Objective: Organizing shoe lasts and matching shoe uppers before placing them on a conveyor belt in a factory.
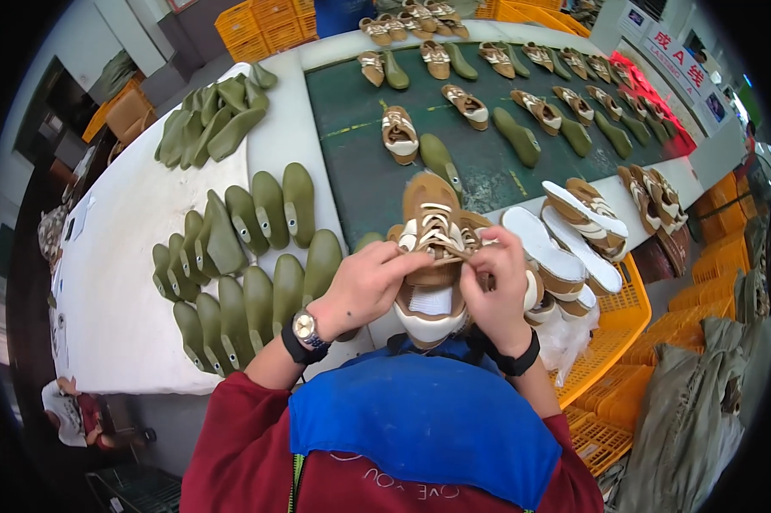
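Observation:
A brown sneaker with white laces stands in front of me, toe pointing away and its white-lined opening toward me. My left hand pinches at the shoelace near the top of the tongue, thumb and forefinger together. From the other side, my right hand pinches at the same lacing, its fingers curled beside the shoe's collar. The exact strands between the fingertips are too small to make out. Partly hidden behind my right hand is another brown shoe.
Green shoe lasts stand in rows on the white table at left, with a heap of lasts beyond. Brown shoes and lasts line the green conveyor belt. White-soled shoes lie at right above an orange crate.

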Tool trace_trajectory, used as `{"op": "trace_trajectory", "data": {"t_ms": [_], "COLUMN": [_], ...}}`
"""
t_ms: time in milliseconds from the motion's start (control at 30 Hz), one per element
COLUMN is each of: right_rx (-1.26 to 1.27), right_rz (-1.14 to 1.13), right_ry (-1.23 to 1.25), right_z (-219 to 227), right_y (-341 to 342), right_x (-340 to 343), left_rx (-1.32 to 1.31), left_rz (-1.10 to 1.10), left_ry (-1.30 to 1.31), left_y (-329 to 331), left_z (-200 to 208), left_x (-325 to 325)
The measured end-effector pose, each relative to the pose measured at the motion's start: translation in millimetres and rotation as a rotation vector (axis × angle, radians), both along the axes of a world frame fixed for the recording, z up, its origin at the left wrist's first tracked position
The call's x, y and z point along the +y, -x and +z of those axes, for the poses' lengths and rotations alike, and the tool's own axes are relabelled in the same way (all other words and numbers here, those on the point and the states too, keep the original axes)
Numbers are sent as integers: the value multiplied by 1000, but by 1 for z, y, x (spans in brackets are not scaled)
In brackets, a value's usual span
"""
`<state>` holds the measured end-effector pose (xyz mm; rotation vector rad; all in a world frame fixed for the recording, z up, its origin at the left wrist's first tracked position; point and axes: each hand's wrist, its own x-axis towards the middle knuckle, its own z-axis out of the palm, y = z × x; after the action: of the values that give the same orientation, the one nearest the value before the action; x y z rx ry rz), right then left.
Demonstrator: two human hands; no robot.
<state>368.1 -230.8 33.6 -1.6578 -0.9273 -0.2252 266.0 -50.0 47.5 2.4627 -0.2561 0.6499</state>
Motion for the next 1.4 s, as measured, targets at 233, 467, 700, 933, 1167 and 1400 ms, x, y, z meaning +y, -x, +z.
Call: {"op": "trace_trajectory", "data": {"t_ms": [233, 467, 700, 933, 1167, 1400], "right_rx": [-61, 583, 551, 672, 581, 541], "right_rz": [435, 242, 105, 73, 1, -64], "right_ry": [436, 275, 174, 29, 6, 99], "right_z": [31, 12, 12, 19, 25, 27], "right_y": [29, 1, -9, -4, 9, 16], "right_x": [1, -26, -37, -62, -70, -71], "left_rx": [-100, 463, 844, 579, 675, 906], "left_rz": [408, 526, 490, 561, 827, 873], "left_ry": [132, -18, -246, 221, 47, 34], "left_y": [5, 82, 107, 44, -96, -148], "left_z": [-19, -60, -127, -149, -155, -202], "left_x": [2, 33, 20, 87, 149, 165]}}
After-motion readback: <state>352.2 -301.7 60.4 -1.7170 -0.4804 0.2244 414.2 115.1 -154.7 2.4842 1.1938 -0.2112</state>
